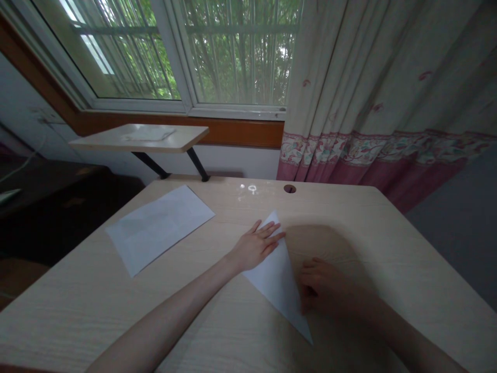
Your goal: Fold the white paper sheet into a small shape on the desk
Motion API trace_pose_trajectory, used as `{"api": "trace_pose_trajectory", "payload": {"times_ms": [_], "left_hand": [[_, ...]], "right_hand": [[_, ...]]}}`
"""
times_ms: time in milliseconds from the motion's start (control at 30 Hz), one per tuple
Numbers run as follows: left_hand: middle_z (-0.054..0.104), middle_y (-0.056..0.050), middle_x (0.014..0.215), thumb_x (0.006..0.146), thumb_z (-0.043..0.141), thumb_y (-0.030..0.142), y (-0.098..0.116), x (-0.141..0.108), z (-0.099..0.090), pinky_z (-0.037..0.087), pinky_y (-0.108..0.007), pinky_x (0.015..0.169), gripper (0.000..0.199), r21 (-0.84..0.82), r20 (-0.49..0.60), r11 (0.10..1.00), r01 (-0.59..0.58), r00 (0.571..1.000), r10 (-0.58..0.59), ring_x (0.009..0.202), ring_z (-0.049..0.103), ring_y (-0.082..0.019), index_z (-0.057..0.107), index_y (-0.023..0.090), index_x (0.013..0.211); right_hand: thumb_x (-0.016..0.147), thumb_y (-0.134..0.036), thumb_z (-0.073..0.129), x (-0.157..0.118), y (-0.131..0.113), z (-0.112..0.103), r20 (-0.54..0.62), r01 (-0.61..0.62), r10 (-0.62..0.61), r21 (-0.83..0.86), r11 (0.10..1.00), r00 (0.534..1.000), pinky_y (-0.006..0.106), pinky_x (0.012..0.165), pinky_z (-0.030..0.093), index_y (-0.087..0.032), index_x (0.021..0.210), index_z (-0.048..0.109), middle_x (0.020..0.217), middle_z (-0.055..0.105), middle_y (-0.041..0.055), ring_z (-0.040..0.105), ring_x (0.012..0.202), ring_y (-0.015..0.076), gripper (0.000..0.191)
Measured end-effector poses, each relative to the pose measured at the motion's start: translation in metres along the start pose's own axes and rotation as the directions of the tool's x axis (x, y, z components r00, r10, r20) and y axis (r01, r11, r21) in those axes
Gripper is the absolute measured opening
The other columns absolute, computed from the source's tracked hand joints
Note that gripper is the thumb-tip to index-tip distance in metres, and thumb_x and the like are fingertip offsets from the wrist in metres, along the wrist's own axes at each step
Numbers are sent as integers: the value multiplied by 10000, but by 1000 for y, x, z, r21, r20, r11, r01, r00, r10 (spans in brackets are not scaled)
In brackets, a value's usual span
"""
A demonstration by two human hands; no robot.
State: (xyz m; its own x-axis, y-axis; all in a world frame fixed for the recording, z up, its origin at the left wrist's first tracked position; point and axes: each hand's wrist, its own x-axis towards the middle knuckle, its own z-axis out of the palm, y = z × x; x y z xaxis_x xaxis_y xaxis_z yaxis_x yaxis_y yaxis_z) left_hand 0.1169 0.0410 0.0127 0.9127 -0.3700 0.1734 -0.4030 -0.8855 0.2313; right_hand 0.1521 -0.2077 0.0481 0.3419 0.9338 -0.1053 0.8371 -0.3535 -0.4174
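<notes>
Folded to a point, the paper [278, 282] is pinned on the desk [407, 248] by the open left hand [251, 249]; any grip by the seemingly half-curled right hand [324, 285], or fold left to make, cannot be told.

Place: this is seemingly being a room in a home
Window [240, 62]: it is showing bars and greenery [256, 72] outside
Curtain [349, 93]: it is hanging alongside — flowered, pink-hemmed, household-looking
Surface [388, 248]: it is standing by the window — pale, with a raised shelf [99, 139]
</notes>
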Motion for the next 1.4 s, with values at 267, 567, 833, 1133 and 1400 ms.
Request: {"api": "trace_pose_trajectory", "payload": {"times_ms": [267, 567, 833, 1133, 1400], "left_hand": [[331, -21, 1531, 1047, 265, 386, -2, 0, 2, 127, -452, 1186, 417, -2, 2, 1000, -3, 1000, 3, 1420, 298, -186, 369, 325, 1446], [326, -27, 1533, 1051, 249, 382, 0, -1, -1, 115, -448, 1187, 421, 12, 15, 1000, 0, 1000, -1, 1427, 280, -177, 355, 315, 1453], [273, -79, 1552, 1044, 242, 404, 2, 0, 2, 104, -435, 1187, 465, 32, 28, 998, 55, 998, -55, 1446, 224, -205, 344, 228, 1462], [285, -75, 1549, 1022, 306, 406, 2, 1, 4, 109, -434, 1189, 508, -99, 6, 991, 92, 996, -92, 1446, 225, -207, 292, 197, 1485], [537, -56, 1392, 1006, 369, 333, -3, -1, -8, 227, -412, 1172, 376, -392, -212, 913, 111, 955, -207, 1321, 457, -191, 537, 225, 1325]], "right_hand": [[721, -284, 802, -4, -7, -4, 61, 0, -1, 20, 1000, 998, 298, 745, 340, -209, 646, 636, 707, 628, -31, 566, 777, 171, 197], [671, -254, 832, -8, -16, -8, 129, 2, -15, 97, 995, 991, 287, 769, 349, -208, 616, 626, 671, 640, -58, 574, 753, 148, 218], [615, -308, 873, -11, -14, -8, 122, 34, -52, 144, 989, 991, 299, 829, 354, -218, 602, 634, 664, 649, -68, 578, 781, 150, 255], [635, -355, 840, -8, -6, -6, 137, 20, -60, 278, 960, 989, 274, 747, 395, -226, 591, 666, 638, 640, -49, 585, 779, 160, 221], [812, -421, 688, 11, 27, 8, -49, -19, 61, 605, 796, 997, 271, 573, 432, -192, 683, 684, 661, 622, -1, 564, 618, 156, 262]]}}
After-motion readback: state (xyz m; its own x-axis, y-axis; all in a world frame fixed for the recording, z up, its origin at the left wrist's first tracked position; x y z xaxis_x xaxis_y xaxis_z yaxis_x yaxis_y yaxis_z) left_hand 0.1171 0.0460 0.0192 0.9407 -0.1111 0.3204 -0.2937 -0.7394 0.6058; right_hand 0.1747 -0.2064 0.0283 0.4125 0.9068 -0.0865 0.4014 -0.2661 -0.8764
